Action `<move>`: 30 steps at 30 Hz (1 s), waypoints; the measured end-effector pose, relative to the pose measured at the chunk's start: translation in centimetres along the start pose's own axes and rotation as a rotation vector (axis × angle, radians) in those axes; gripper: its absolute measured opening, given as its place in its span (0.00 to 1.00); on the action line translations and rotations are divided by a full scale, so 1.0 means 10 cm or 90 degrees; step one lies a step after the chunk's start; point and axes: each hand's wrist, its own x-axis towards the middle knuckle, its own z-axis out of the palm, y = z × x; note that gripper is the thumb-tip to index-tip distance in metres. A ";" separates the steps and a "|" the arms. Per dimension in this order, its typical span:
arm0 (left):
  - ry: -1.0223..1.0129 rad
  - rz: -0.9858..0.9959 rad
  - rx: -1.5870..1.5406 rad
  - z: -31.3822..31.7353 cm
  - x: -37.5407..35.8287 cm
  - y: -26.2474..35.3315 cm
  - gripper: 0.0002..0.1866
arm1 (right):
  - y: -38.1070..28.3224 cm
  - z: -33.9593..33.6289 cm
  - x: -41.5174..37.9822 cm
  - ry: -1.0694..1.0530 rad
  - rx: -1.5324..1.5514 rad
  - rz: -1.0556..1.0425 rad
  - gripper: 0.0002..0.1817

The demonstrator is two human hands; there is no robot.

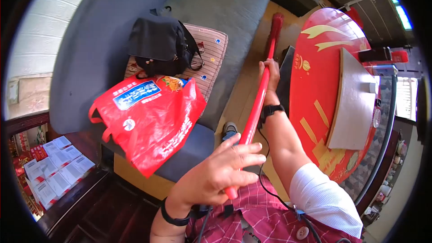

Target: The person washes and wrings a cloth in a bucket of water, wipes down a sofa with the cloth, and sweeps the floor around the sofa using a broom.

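Note:
Both my hands grip a red broom handle [257, 108]. My left hand [220, 171] closes around its near end, close to my chest. Farther down the handle, my right hand [270, 74] is wrapped around it, a black watch on the wrist. The red broom head [275, 27] rests on the wooden floor [245, 85] between a grey sofa [225, 13] and a round red table [324, 90].
On the sofa lie a red shopping bag [153, 121], a black bag [159, 45] and a striped cushion [213, 49]. A beige board [353, 103] lies on the red table. Stacked boxes [54, 166] sit at lower left. My shoe [229, 130] shows beside the sofa.

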 end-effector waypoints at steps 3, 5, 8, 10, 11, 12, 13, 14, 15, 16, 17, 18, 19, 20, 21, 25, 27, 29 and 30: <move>0.080 -0.020 -0.065 0.04 0.14 -0.54 0.08 | 0.46 0.31 0.13 -0.046 -0.025 0.001 0.09; 0.136 -0.038 -0.106 0.00 0.19 -0.72 0.10 | 0.56 0.43 0.19 -0.025 -0.057 -0.028 0.09; 0.162 -0.051 -0.098 -0.14 0.16 -0.89 0.11 | 0.55 0.51 0.15 -0.109 -0.075 0.023 0.09; 0.167 -0.064 -0.088 -0.19 0.15 -0.92 0.12 | 0.53 0.53 0.04 -0.128 -0.060 0.029 0.08; 0.149 -0.062 -0.097 -0.22 0.14 -0.91 0.09 | 0.52 0.55 -0.05 -0.153 -0.053 0.049 0.08; 0.131 -0.060 -0.109 -0.25 0.14 -0.89 0.07 | 0.52 0.56 -0.16 -0.179 -0.048 0.068 0.08; 0.145 -0.068 -0.089 -0.32 0.15 -0.79 0.08 | 0.48 0.57 -0.31 -0.189 -0.016 0.114 0.08; 0.149 -0.067 -0.089 -0.41 0.12 -0.67 0.08 | 0.39 0.56 -0.44 -0.199 0.015 0.158 0.09; 0.162 -0.085 -0.094 -0.51 0.04 -0.53 0.08 | 0.16 0.45 -0.47 -0.222 -0.026 0.133 0.09; 0.175 -0.102 -0.096 -0.62 -0.04 -0.38 0.08 | -0.10 0.32 -0.50 -0.240 -0.065 0.106 0.10; 0.155 -0.108 -0.093 -0.73 -0.10 -0.21 0.07 | -0.32 0.20 -0.58 -0.264 -0.090 0.107 0.09; 0.133 -0.114 -0.090 -0.81 -0.18 -0.04 0.07 | -0.51 0.05 -0.67 -0.286 -0.115 0.109 0.09; 0.077 -0.098 -0.086 -0.91 -0.25 0.08 0.02 | -0.71 -0.10 -0.73 -0.325 -0.095 0.123 0.09; -0.093 -0.097 -0.086 -1.04 -0.25 0.18 0.08 | -0.86 -0.20 -0.73 -0.363 -0.075 0.137 0.09; -0.124 -0.087 -0.074 -1.09 -0.20 0.36 0.06 | -0.96 -0.24 -0.65 -0.355 -0.073 0.134 0.09; -0.142 -0.014 -0.057 -1.20 -0.35 0.66 0.06 | -1.26 -0.30 -0.34 -0.306 -0.079 0.067 0.09; -0.101 -0.017 -0.036 -1.12 -0.27 0.63 0.09 | -1.21 -0.19 -0.14 -0.242 -0.085 0.099 0.09; 0.089 -0.070 -0.048 -0.72 -0.25 0.38 0.13 | -0.86 0.00 0.03 -0.206 -0.073 0.075 0.09; 0.203 -0.080 -0.064 -0.53 -0.20 0.20 0.07 | -0.67 0.12 0.10 -0.225 -0.080 0.071 0.09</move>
